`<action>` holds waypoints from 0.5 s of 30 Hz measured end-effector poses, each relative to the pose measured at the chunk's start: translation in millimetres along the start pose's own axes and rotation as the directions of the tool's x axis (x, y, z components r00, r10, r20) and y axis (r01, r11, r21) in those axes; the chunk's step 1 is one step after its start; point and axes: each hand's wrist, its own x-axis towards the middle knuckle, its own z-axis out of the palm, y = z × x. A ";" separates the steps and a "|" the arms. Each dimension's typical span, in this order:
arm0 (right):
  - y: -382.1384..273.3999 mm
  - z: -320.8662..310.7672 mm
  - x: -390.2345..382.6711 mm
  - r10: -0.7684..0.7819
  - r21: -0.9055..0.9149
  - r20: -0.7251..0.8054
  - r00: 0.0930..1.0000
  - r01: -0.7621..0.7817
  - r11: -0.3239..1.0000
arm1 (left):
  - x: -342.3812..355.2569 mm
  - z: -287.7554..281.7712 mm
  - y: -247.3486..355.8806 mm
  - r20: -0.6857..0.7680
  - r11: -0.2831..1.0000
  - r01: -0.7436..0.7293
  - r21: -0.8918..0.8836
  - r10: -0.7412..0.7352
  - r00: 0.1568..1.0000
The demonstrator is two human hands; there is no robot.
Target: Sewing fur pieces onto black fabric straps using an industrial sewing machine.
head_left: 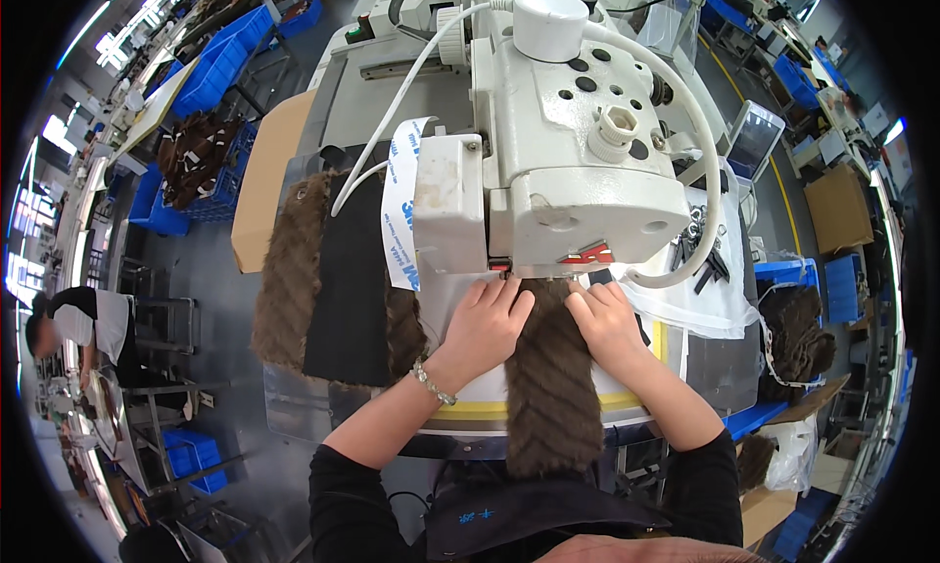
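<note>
A long brown fur strip (554, 397) runs from beneath the head of a white sewing machine (587, 206) toward me and hangs over the table's front edge. My left hand (488, 326) grips its left edge close to the machine, fingers bent and thumb on the fur. On the opposite edge my right hand (609, 330) holds the strip with curled fingers, near a small dark piece. The needle area and the far end of the strip are hidden under the machine head. Left of my left hand lie brown fur pieces (292, 279) with a black fabric panel (351, 289).
White tape (399, 206) hangs from the machine's side. At right, black strips (697, 259) lie on white plastic sheeting (720, 313). A cardboard sheet (269, 181) stands left. Blue crates (211, 69) and fur piles (795, 328) flank the table. A person (93, 333) works far left.
</note>
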 end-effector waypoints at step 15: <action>-4.1 -5.4 0.5 -0.049 -0.059 0.023 0.999 0.050 0.997 | -0.6 1.3 0.0 -0.052 0.999 -0.028 0.026 0.030 0.998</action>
